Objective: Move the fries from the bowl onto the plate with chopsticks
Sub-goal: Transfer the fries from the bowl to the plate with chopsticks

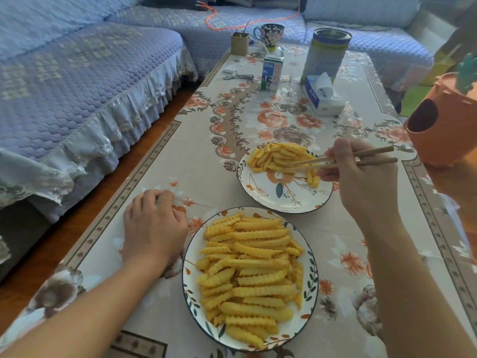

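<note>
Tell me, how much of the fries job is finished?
A small pile of fries already lies on the far plate. The right hand holds chopsticks with their tips over that pile. The left hand rests on the table beside the near bowl, where most fries remain, so most is left.

Bowl (pixel 313 277) near; plate (pixel 284 200) behind, right.

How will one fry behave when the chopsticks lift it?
A fry looks stiff and straight, so it probably will not droop. Its ridged surface should help the chopsticks hold it. It seems light, but may turn if held off-centre.
</note>
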Demonstrator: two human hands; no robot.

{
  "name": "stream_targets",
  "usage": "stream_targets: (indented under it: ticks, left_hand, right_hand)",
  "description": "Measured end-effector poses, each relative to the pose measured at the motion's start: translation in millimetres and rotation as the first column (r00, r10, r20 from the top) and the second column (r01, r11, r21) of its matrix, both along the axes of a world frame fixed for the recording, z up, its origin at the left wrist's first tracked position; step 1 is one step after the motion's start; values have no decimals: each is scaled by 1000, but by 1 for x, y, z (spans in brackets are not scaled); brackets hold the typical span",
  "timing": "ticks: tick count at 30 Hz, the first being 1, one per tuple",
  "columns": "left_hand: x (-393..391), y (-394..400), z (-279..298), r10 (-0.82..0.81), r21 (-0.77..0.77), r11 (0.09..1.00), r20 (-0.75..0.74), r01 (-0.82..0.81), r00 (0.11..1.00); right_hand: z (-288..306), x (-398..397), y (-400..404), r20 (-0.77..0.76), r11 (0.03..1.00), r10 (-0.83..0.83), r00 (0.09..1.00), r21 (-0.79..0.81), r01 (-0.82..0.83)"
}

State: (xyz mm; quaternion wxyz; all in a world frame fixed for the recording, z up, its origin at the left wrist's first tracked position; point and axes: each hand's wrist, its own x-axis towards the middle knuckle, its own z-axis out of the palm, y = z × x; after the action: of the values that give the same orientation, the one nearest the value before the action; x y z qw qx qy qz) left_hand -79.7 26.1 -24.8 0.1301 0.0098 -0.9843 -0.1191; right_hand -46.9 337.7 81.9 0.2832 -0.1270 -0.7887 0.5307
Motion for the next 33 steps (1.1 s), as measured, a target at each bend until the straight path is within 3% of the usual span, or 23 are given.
stream_targets:
  ticks: [19,23,27,33]
  left_hand:
    - [0,1,-1,5,12,1000,-7,-5,1000]
    - [0,0,-2,1,5,1000,-8,-1,1000]
    - [0,0,-1,3,3,1000,-9,-3,1000]
    - [-1,-1,-3,1,6,1000,-12,-1,1000]
  right_hand:
    - [5,2,8,83,999,42,996,-1,-42]
    - [9,5,6,62,997,43,997,-61,-40]
    - [30,14,1,8,965,161,987,-211,-156]
    - [39,21,-9,135,930,351,927,-167,-328]
